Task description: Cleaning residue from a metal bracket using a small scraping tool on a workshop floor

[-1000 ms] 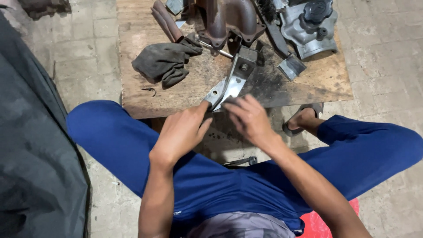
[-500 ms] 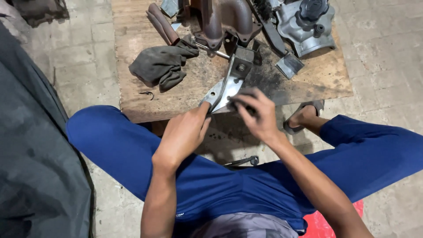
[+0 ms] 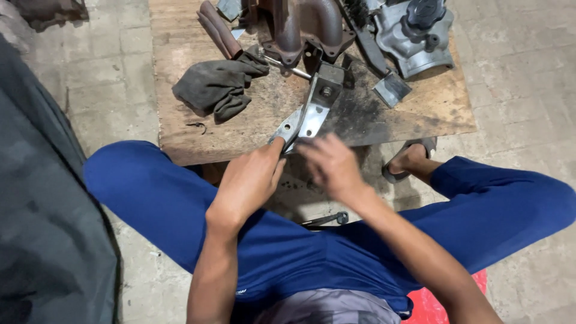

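The left hand [image 3: 249, 180] is pinching the near end of a long grey metal bracket [image 3: 309, 114] lying on the worn wooden board [image 3: 180, 120] — the right hand [image 3: 330, 165], blurred, is hovering beside it, grip unclear; work looks unfinished.

Clearance, wooden board [image 3: 180, 129]
Near-left corner bare; rag [image 3: 217, 86], metal bracket [image 3: 312, 111] and cast parts [image 3: 414, 36] crowd the far half.

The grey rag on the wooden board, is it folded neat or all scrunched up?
Scrunched up. The grey rag lies in a lumpy, creased heap on the wooden board, with no flat folded edges.
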